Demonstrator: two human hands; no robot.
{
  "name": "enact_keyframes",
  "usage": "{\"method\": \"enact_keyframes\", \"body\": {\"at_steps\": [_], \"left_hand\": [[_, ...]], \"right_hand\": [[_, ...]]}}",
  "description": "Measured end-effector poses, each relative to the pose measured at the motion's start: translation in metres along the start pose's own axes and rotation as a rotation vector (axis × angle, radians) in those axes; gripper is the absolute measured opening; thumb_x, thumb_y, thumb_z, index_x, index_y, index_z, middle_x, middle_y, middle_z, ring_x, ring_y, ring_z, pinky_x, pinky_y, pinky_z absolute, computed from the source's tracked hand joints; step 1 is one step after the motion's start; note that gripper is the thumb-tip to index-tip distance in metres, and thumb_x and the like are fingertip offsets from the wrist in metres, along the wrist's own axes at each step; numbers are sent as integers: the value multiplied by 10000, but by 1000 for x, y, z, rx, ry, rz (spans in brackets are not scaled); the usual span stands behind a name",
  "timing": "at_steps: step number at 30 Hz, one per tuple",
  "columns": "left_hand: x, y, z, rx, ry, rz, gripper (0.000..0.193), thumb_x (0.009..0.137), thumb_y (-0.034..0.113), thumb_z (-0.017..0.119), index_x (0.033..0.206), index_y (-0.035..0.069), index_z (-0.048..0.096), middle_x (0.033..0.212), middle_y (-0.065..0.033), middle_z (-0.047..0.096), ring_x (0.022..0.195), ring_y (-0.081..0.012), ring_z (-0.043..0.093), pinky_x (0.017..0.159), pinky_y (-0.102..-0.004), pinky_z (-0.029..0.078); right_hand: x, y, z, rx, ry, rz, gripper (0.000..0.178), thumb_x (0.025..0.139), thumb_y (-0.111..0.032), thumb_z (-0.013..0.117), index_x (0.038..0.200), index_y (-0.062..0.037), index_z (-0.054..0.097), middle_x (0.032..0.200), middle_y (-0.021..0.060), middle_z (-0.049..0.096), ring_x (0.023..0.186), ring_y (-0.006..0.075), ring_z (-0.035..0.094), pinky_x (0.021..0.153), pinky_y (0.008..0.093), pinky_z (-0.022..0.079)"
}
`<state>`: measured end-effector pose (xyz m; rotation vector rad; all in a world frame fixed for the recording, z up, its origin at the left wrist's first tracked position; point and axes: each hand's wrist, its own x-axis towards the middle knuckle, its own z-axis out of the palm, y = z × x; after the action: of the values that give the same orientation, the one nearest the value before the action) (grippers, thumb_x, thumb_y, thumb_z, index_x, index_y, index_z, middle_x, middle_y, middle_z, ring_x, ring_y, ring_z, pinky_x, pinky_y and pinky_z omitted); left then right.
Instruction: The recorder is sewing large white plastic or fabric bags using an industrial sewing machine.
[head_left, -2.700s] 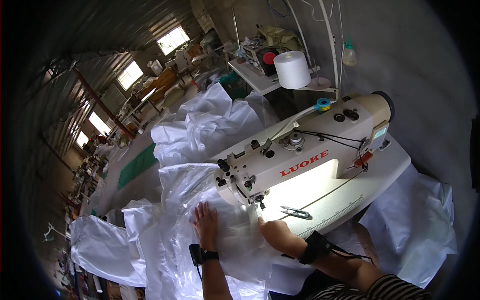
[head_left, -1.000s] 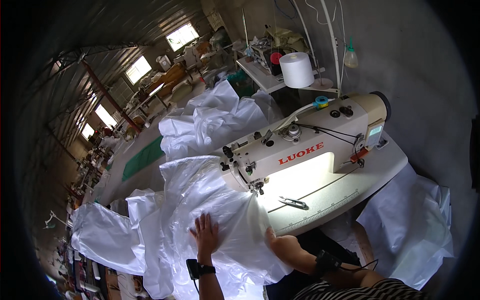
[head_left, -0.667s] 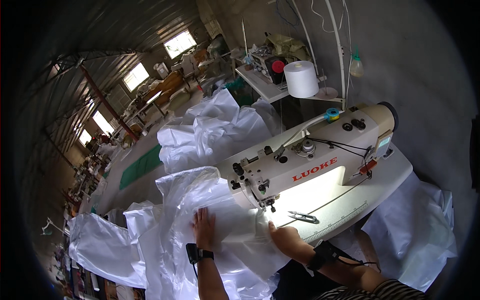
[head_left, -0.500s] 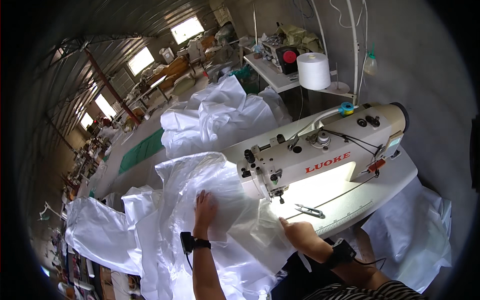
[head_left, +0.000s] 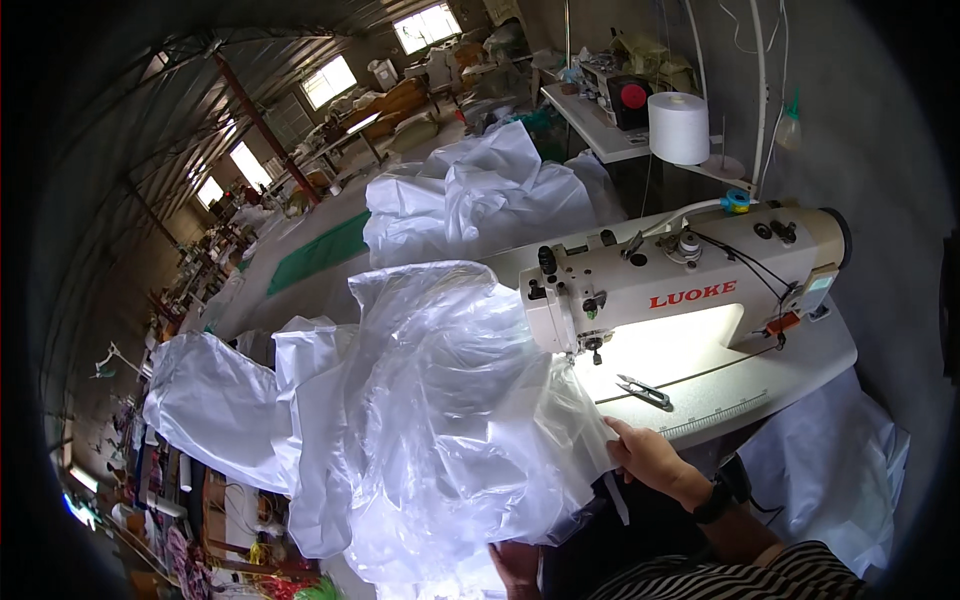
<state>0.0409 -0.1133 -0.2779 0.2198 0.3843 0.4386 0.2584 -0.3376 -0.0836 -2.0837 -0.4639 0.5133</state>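
A large crumpled sheet of translucent white plastic (head_left: 440, 390) lies across the sewing table, its right edge running under the needle area of a white sewing machine (head_left: 690, 285). My right hand (head_left: 648, 462) is closed on the sheet's right edge, just in front of the needle. Low in the picture, my left hand (head_left: 515, 562) is at the sheet's near edge; its fingers are mostly hidden by the plastic. Small thread snips (head_left: 645, 392) rest on the lit machine bed, right of the needle.
More white sheeting (head_left: 480, 195) is heaped behind the machine, and another piece (head_left: 835, 470) hangs at the right. A white thread cone (head_left: 678, 128) stands on a holder beyond the machine. Green cloth (head_left: 320, 250) lies on the long table at the back left.
My left hand has left the top of the sheet and come down to its near edge. The right hand stays by the sheet's right edge, slightly nearer me. The whole view has shifted.
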Motion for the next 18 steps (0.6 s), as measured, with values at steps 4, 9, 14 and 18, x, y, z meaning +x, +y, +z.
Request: {"method": "enact_keyframes", "body": {"at_steps": [4, 9, 14, 18], "left_hand": [[46, 125, 55, 686, -62, 755, 639, 981, 477, 497, 1471, 92, 356, 1432, -151, 486, 1262, -329, 513, 1026, -526, 446], [123, 283, 190, 787, -459, 951, 570, 1034, 436, 413, 1482, 94, 330, 1460, -125, 428, 1316, -300, 442, 1119, -477, 357], [222, 345, 203, 1057, -124, 777, 646, 989, 383, 522, 1538, 157, 268, 1511, -85, 382, 1362, -256, 390, 1120, -466, 322], [229, 351, 163, 1369, -35, 462, 393, 921, 212, 587, 1299, 115, 537, 1234, -50, 593, 1088, -174, 572, 899, -377, 470]], "right_hand": [[-6, 1, -1, -18, 21, -15, 460, 1003, -145, 467, 1447, -35, 422, 646, 96, 652, 522, 209, 648, 558, 346, 551], [-8, 5, 10, 26, 24, 24, 480, 993, -94, 465, 1465, -41, 393, 651, 71, 637, 506, 201, 632, 540, 339, 540], [-7, 6, 38, -208, 110, -121, 573, 940, -56, 518, 1481, -27, 333, 632, 77, 642, 520, 218, 645, 524, 348, 533], [-5, 12, 49, -437, 183, -167, 609, 937, -72, 530, 1494, -5, 293, 637, 72, 643, 541, 242, 653, 558, 369, 538]]}}
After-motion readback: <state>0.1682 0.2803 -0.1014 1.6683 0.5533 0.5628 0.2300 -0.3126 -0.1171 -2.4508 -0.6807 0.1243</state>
